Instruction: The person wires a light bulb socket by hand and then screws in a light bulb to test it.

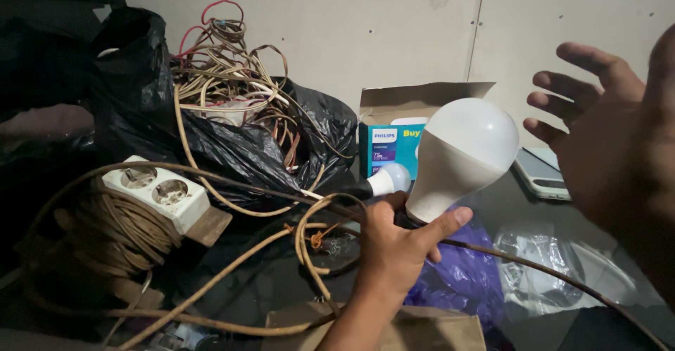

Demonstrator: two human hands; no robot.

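Far left of the left hand (394, 249) lie a double socket block (156, 190) and tangled cables (225, 77). The left hand grips the large white bulb (464, 154) by its base, apparently mid-inspection. The right hand (605, 147) hovers beside it, fingers spread, holding nothing; next, steadying the bulb seems called for.

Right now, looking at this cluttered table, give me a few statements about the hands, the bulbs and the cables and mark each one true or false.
1. The left hand grips the base of a large white bulb. True.
2. The right hand is closed around a cable. False: it is open in the air, fingers spread, holding nothing.
3. A smaller bulb lies behind the large one. True.
4. The white double socket hangs on the wall. False: it lies on a coil of cable.
5. The bulb box is open. True.
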